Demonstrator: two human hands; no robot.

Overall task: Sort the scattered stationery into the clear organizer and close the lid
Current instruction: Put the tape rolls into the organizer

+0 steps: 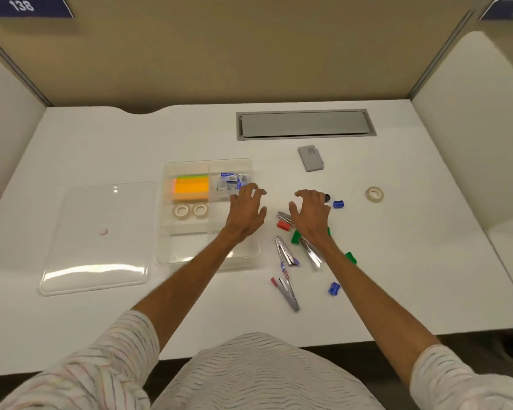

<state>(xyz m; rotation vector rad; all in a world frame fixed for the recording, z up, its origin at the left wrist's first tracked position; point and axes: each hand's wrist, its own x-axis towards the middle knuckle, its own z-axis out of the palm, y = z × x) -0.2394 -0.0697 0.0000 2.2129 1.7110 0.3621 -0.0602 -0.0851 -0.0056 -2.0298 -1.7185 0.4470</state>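
Note:
The clear organizer [172, 170] sits mid-table, holding orange sticky notes [191, 188], two tape rolls [190, 210] and staple boxes [230, 181]. Its clear lid [98, 241] lies flat to the left. My left hand [246, 213] hovers over the organizer's right edge, fingers spread, holding nothing. My right hand [310, 214] hovers open over scattered items: several staplers [285, 252], a red sharpener [283, 224], green sharpeners [350, 257] and blue sharpeners [338, 204]. One stapler and a green sharpener are partly hidden under my right wrist. A loose tape roll [374, 194] lies far right.
A grey box [311, 158] lies behind the scattered items. A grey cable hatch [305, 124] is set into the white desk [412, 261]. Beige partition walls enclose the desk on the back and sides.

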